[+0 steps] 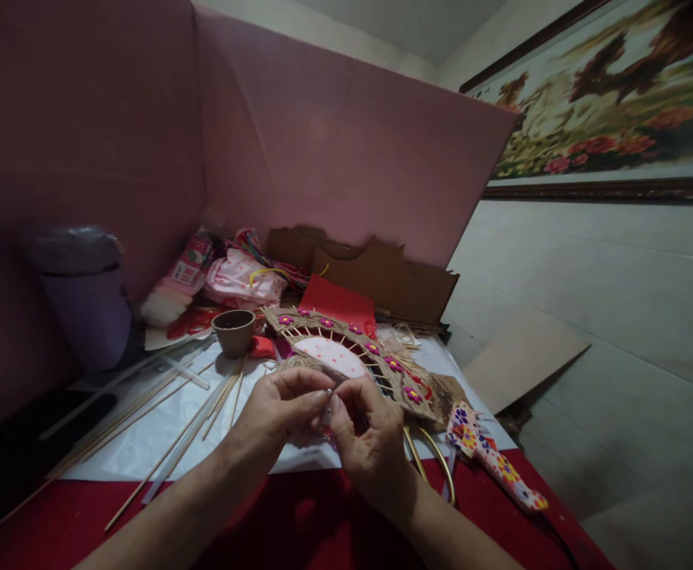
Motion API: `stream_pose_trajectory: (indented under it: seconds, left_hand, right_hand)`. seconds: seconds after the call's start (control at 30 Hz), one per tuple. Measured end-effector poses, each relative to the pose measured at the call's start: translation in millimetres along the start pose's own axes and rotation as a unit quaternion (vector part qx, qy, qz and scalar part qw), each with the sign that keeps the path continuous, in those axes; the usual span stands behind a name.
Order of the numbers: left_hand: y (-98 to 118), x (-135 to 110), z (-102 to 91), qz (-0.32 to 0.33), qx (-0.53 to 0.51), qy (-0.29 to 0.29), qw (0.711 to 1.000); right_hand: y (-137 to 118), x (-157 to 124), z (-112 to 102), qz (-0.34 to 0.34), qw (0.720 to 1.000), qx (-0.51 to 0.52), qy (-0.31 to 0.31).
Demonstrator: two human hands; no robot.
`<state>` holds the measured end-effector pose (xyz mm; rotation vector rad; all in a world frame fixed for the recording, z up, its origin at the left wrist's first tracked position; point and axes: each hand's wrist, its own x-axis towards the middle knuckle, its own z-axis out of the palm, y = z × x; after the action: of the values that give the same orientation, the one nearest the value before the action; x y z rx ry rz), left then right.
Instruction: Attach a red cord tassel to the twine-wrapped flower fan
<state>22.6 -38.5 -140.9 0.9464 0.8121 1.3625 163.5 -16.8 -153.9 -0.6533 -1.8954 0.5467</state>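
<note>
My left hand (278,412) and my right hand (373,447) meet at the front middle of the table, thumbs and forefingers pinched together. A tiny shiny bit shows between the fingertips, too small to name. Just beyond them lies a curved burlap craft piece (402,384) with purple flowers and thin stick ribs. At its centre is a pale oval patch (329,355) with pink dots. Beside my right wrist are gold loop handles (448,467), probably of scissors, partly hidden. Something pinkish beneath my hands is mostly covered.
A flower-patterned glue gun (489,455) with a cord lies at right. Thin wooden sticks (161,455) and clear glue sticks spread at left, near a small dark cup (234,332). Behind are red sheet (337,302), cardboard (375,273), dotted cloth (245,277) and a purple bin (88,309).
</note>
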Motion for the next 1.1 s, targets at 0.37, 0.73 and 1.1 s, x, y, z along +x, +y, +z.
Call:
stream_pose_trajectory:
  seconds: [0.37, 0.73, 1.1]
  left_hand:
    - [6, -1, 5.8, 0.001, -0.012, 0.027, 1.0]
    - [5, -3, 2.2, 0.063, 0.089, 0.032, 0.994]
    - [8, -6, 5.5, 0.105, 0.107, 0.044, 0.988]
  right_hand:
    - [-3, 2, 0, -0.01, 1.0, -0.014, 0.001]
    - [-3, 1, -2, -0.036, 0.998, -0.047, 0.007]
    - [-6, 3, -4, -0.015, 0.998, -0.055, -0.004]
